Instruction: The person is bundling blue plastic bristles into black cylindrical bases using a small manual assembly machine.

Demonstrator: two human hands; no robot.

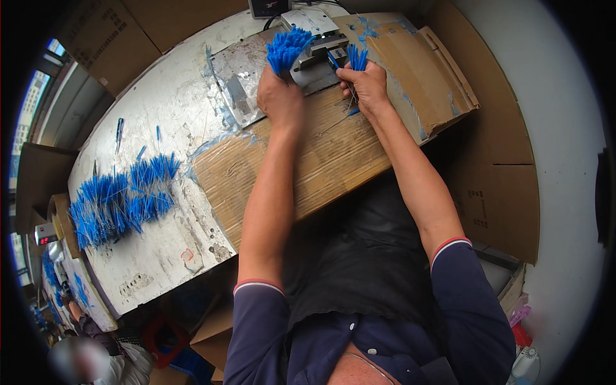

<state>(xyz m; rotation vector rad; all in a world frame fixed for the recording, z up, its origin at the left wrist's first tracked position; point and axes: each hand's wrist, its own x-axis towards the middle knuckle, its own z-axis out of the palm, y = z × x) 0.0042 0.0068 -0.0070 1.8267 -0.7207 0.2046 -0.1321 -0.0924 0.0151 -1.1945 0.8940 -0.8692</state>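
My left hand [281, 99] is closed in a fist round a thick bundle of thin wires with blue plastic ends [289, 48], the blue ends fanning out above the fist. To its right, my right hand [369, 83] grips a smaller bunch of blue-ended wires [357, 58] between thumb and fingers. Thin bare wire hangs below the right fingers. Just beyond and between both hands is a metal fixture [321, 51] with a slotted block. One blue piece [333, 61] shows by the fixture, left of the right fingers.
Flattened cardboard [282, 163] covers the bench's near edge; more cardboard [410, 70] lies at right. A large pile of blue-ended wires [106, 205] spreads over the worn white bench [186, 224] at left, near a pen [119, 135]. A co-worker [122, 356] sits at lower left.
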